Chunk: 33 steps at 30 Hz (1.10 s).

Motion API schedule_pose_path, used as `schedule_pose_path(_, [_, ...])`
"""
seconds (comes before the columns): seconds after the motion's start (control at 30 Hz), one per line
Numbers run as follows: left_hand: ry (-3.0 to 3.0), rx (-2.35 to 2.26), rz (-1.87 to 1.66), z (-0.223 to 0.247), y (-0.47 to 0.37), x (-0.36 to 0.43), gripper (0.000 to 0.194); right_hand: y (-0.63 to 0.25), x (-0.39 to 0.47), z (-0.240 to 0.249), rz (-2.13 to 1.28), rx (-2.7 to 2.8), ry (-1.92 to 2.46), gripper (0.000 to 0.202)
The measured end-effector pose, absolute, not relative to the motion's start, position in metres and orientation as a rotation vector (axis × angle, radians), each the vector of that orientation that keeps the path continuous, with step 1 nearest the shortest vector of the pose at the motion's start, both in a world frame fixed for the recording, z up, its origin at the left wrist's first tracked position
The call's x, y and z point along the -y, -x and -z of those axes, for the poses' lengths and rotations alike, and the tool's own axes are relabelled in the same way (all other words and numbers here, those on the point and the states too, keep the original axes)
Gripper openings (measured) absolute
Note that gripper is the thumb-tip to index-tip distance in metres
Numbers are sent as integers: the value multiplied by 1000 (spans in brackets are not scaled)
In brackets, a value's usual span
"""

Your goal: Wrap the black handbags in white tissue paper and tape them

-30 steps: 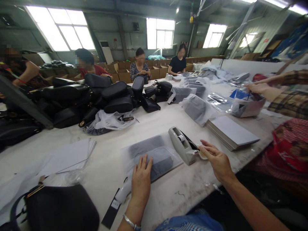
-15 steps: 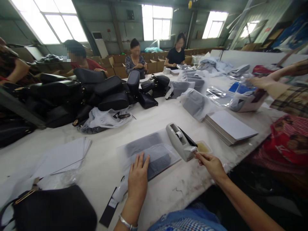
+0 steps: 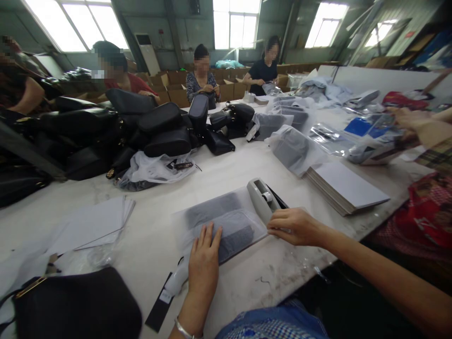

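Observation:
A dark flat item in a frosted plastic bag point(image 3: 233, 235) lies on the white table. My left hand point(image 3: 204, 263) rests flat on the near left part of it, fingers spread. At the bag's right edge, my right hand point(image 3: 293, 227) has its fingers pinched together; what is between them is too small to make out. The grey tape dispenser point(image 3: 261, 200) stands just behind that hand, partly hidden by it. Below the bag's left end are a white wrapped piece point(image 3: 176, 278) and a black tag point(image 3: 158, 303) with a white label.
Black bags point(image 3: 155, 122) are heaped along the far left. A black handbag point(image 3: 77, 306) lies at near left, white sheets point(image 3: 95, 221) behind it. A stack of boards point(image 3: 348, 186) and wrapped bags point(image 3: 289, 146) are at right. Several people are around the table.
My right hand has moved left from the front end of the tape dispenser to the bag's right edge. My left hand stays on the bag. The camera view has shifted slightly.

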<state>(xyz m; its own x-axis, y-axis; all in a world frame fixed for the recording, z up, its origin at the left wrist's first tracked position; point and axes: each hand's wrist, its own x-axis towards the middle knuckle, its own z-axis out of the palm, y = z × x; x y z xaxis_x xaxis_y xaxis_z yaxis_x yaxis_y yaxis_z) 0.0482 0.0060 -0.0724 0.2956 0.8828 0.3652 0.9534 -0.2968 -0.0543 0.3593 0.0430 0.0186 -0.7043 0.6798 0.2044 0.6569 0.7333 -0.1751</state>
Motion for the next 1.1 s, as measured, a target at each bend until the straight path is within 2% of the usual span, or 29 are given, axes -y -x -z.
schedule_pose_path(0.13, [2304,1713,399,74,-49,-6,58,-310,-100,-23,-201,2869,856,27])
schedule_pose_path(0.23, [2296,1715,412,76,-49,-6,59,-284,-139,-20,-117,3018,796,22])
schedule_pose_path(0.5, [2297,1708,450,78,-49,-8,62,-257,-171,-26,169,3214,1029,20])
schedule_pose_path(0.67, [2276,1710,450,79,-50,-8,63,-260,-187,-28,215,2986,1409,49])
schedule_pose_path(0.83, [2280,1721,440,80,-49,-9,61,-297,-182,-39,321,2687,1611,26])
schedule_pose_path(0.97, [2284,1712,430,80,-48,-11,59,-348,-138,-31,250,2317,1635,29])
schedule_pose_path(1.1, [2281,1702,431,81,-48,-12,58,-393,-88,3,58,1944,1615,31])
